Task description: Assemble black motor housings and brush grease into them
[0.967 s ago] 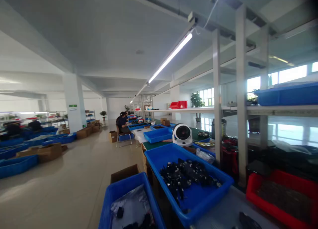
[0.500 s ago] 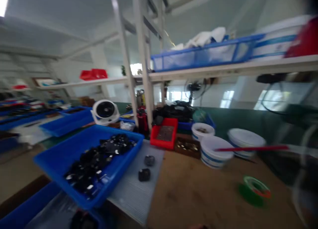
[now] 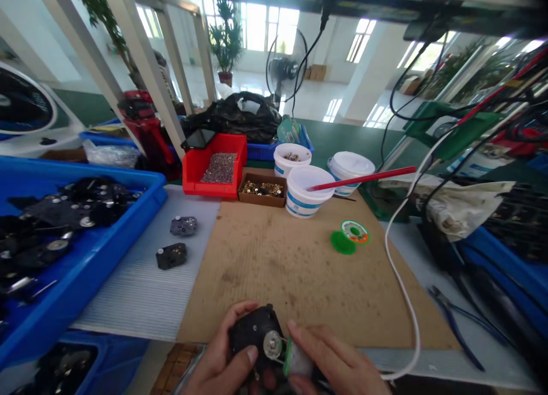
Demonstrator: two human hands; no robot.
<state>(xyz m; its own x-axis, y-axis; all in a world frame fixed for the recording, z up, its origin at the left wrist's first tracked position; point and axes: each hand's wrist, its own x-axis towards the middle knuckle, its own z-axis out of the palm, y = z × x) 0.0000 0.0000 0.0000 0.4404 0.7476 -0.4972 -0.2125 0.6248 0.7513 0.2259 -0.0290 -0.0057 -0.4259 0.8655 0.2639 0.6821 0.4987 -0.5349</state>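
At the bottom of the view my left hand [image 3: 221,358] grips a black plastic housing [image 3: 253,331] with a round metal disc [image 3: 273,345] on its face. My right hand [image 3: 331,358] holds a small green-and-white part [image 3: 297,358] against the housing, and its fingers hide part of it. Both hands are just over the near edge of a brown cardboard mat [image 3: 274,269]. To their left, two small black housings [image 3: 183,225] [image 3: 170,256] lie on a grey corrugated sheet [image 3: 141,286].
A blue tray [image 3: 98,229] of black parts sits left. Behind the mat are a red bin of small parts [image 3: 197,175], a brown tray of brass pieces [image 3: 252,184] and white tubs. A solder spool [image 3: 355,232], a white cable [image 3: 396,258] and blue-handled pliers [image 3: 456,326] lie right.
The view has swung from the long aisle to the right and down onto the bench. My hands have come into view at the bottom, holding the black housing.
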